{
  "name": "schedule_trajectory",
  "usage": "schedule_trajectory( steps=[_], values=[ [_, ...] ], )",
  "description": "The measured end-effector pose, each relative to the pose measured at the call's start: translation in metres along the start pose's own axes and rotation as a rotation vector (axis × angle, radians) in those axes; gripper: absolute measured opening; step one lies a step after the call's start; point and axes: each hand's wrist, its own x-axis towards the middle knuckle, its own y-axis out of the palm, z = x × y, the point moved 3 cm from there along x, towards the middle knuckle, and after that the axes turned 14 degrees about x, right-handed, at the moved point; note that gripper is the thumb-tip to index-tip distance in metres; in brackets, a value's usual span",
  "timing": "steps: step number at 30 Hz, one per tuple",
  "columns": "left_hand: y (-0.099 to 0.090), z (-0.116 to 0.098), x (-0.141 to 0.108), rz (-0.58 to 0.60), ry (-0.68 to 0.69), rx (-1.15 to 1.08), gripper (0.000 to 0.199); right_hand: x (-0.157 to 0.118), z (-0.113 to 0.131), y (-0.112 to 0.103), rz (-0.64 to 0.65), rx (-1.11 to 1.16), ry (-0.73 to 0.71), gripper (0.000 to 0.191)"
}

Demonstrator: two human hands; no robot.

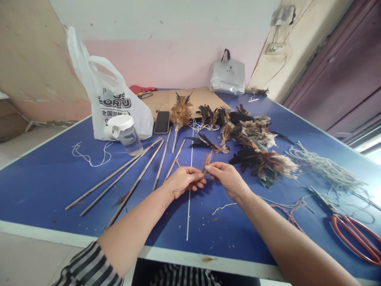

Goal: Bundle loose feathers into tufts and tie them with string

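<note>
Pinching a small tuft of reddish-brown feathers (207,160) between thumbs and fingertips, the person's left hand (187,181) and right hand (226,177) meet above the blue, white-lined tabletop (166,232) in the head view. A slackened pinch could scatter the thin feathers; the right forearm (279,234), beside a thin cream-coloured string (223,207), might drag it.

Feather tuft (207,160), one: small, reddish-brown, wispy; roughly upright, tips toward one o'clock; pinched by left hand (185,180) and right hand (228,177), wearer's twelve o'clock.
</note>
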Motion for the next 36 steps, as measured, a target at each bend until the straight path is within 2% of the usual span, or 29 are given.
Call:
schedule_trajectory(
  steps=[2,4,5,7,8,10,12,18,21,24,26,29,31,34,36],
  values=[
    [-0.001,0.0,0.002,-0.043,0.008,-0.039,0.023,0.014,0.013,-0.01,-0.034,-0.292,-0.103,0.028],
    [-0.003,-0.001,0.003,-0.079,0.022,-0.074,0.024,0.034,0.028,-0.02,-0.106,-0.697,-0.288,0.027],
    [-0.003,-0.001,0.003,-0.092,0.027,-0.089,0.025,0.045,0.033,-0.023,-0.13,-0.873,-0.32,0.029],
    [-0.005,-0.003,0.003,-0.12,0.034,-0.116,0.027,0.068,0.035,-0.028,-0.177,-1.111,-0.268,0.034],
    [-0.006,-0.003,0.003,-0.138,0.036,-0.13,0.027,0.079,0.034,-0.03,-0.185,-1.173,-0.198,0.034],
    [-0.009,-0.004,0.004,-0.171,0.043,-0.156,0.028,0.099,0.028,-0.03,-0.189,-1.201,-0.089,0.028],
    [-0.011,-0.004,0.005,-0.196,0.059,-0.178,0.029,0.115,0.024,-0.029,-0.191,-1.173,-0.053,0.021],
    [-0.014,0.001,0.011,-0.206,0.105,-0.209,0.03,0.153,0.034,-0.033,-0.296,-0.974,-0.07,0.019],
    [-0.014,0.003,0.013,-0.189,0.109,-0.211,0.03,0.161,0.043,-0.035,-0.353,-0.874,-0.076,0.019],
    [-0.015,0.003,0.013,-0.189,0.108,-0.218,0.031,0.152,0.051,-0.027,-0.372,-0.788,-0.139,0.025],
    [-0.015,0.001,0.012,-0.195,0.104,-0.241,0.031,0.132,0.052,-0.015,-0.323,-0.722,-0.183,0.03],
    [-0.013,-0.001,0.01,-0.167,0.099,-0.287,0.032,0.085,0.045,0.004,-0.115,-0.589,-0.18,0.026],
    [-0.01,-0.002,0.009,-0.139,0.097,-0.3,0.032,0.049,0.037,0.012,0.051,-0.363,-0.134,0.024],
    [-0.007,-0.004,0.006,-0.123,0.112,-0.29,0.03,0.007,0.027,0.015,0.085,-0.247,-0.115,0.022],
    [-0.006,-0.004,0.004,-0.104,0.128,-0.291,0.028,-0.008,0.022,0.015,0.085,-0.281,-0.16,0.019]
  ],
)
